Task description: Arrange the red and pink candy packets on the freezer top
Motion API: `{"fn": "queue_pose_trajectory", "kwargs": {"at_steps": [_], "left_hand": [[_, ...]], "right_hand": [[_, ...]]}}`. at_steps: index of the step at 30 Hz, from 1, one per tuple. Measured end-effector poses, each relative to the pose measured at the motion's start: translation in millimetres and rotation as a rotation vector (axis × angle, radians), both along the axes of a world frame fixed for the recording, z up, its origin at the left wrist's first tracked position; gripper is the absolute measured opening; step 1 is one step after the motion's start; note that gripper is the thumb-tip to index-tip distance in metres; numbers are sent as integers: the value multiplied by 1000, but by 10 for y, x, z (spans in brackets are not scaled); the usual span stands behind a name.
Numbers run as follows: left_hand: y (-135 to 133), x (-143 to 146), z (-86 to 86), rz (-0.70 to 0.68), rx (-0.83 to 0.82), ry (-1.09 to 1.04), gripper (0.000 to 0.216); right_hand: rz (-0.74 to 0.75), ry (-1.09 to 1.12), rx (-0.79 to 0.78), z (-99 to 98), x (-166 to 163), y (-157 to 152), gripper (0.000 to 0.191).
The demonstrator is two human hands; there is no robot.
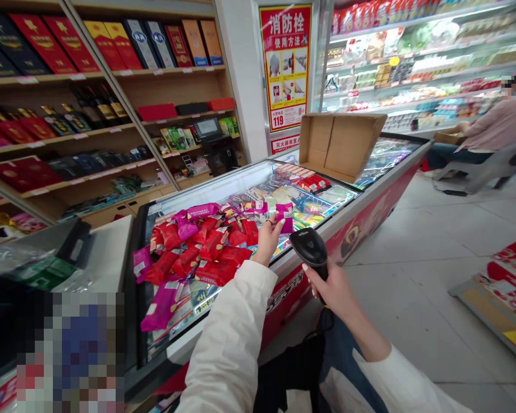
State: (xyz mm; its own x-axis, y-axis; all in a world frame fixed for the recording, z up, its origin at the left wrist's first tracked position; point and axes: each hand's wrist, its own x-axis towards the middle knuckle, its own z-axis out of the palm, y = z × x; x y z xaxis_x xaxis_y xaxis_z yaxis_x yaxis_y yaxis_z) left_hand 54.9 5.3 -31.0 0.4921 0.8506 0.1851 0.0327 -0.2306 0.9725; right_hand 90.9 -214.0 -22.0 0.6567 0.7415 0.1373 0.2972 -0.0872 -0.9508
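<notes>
Nearest the camera, the right hand (pixel 333 287) has its grip closed around the handle of a black handheld barcode scanner (pixel 309 248), whose head points toward the front edge of the long glass-topped chest freezer with red side panels (pixel 370 198). Just beyond it, the left hand (pixel 269 238), in a white sleeve, reaches over that front edge; its fingertips pinch the edge of a small magenta plastic-wrapped packet (pixel 285 217) lying on the freezer top, a light grip rather than a full grasp.

To the left of that packet, a heap of red and magenta wrapped packets (pixel 193 252) is spread across the near end of the freezer top. None carries any visible mark of having been scanned, so I cannot tell how many are dealt with; judging by the scanner held off to one side, the pinched packet is not yet read.

Farther along the freezer, an open brown cardboard box (pixel 337 146) stands on the glass near the far end. Beyond it, a seated person in a pink top (pixel 494 129) faces the shelves.
</notes>
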Motion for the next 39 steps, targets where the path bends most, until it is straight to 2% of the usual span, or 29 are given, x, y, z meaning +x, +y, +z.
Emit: {"fn": "queue_pose_trajectory", "kwargs": {"at_steps": [2, 5, 9, 13, 17, 19, 23, 25, 27, 29, 32, 39], "left_hand": [[-9, -6, 109, 65, 89, 84, 50], [73, -35, 377, 243, 287, 343, 48], [324, -103, 705, 411, 343, 579, 40], [449, -144, 804, 502, 368, 761, 35], [338, -6, 841, 607, 458, 818, 43], [251, 203, 869, 558, 580, 788, 47], [176, 909, 822, 176, 814, 642, 53], [218, 1310, 718, -5, 828, 641, 61], [303, 1657, 586, -121, 807, 715, 68], [413, 1911, 465, -150, 796, 758, 72], [576, 2117, 355, -160, 814, 793, 72], [741, 2129, 355, -154, 939, 839, 51]], "right_hand": [[-5, -2, -2, -8, 17, -20, 32], [-18, -4, 4, -18, 49, -51, 32], [-20, 24, 25, -55, 100, -79, 32], [-35, 68, 44, -148, 187, -81, 36], [-36, 120, 48, -275, 323, -56, 42], [-44, 151, 47, -345, 412, -38, 45], [-64, 205, 37, -490, 632, -25, 50], [-61, 217, 23, -548, 748, -45, 52], [-64, 220, 9, -583, 849, -82, 53], [-76, 216, 9, -598, 923, -126, 53], [-87, 205, 19, -600, 989, -180, 51], [-88, 197, 16, -561, 954, -195, 52]]}}
